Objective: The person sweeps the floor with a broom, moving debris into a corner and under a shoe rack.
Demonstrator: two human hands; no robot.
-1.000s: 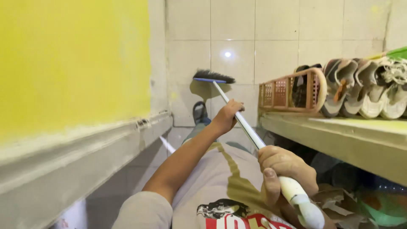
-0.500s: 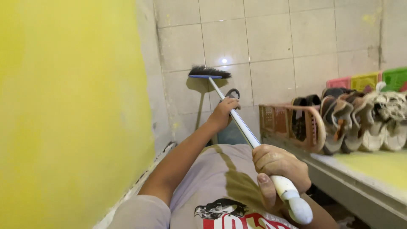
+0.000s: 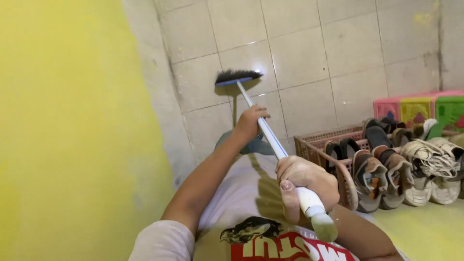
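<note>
Both hands are clamped on the broom handle (image 3: 263, 131) in the head view: the left hand (image 3: 249, 123) wraps it midway along, the right hand (image 3: 304, 181) closes round the white grip near its end. Its black-bristled broom head (image 3: 238, 77) rests on the pale tiled floor (image 3: 309, 63), beside the yellow wall (image 3: 67, 125). Worn shoes (image 3: 386, 171) crowd a brown plastic basket (image 3: 319, 142) just right of the right hand.

The left arm stretches far forward, bare from the short sleeve, elbow slightly bent, and the left hand (image 3: 249, 123) is curled shut around a thin shaft, knuckles turned to the left. The right hand (image 3: 304, 186) sits near the chest, lower and to the right, fist clenched around the thick white end, thumb pressed down along it, forearm angling off to the lower right.
</note>
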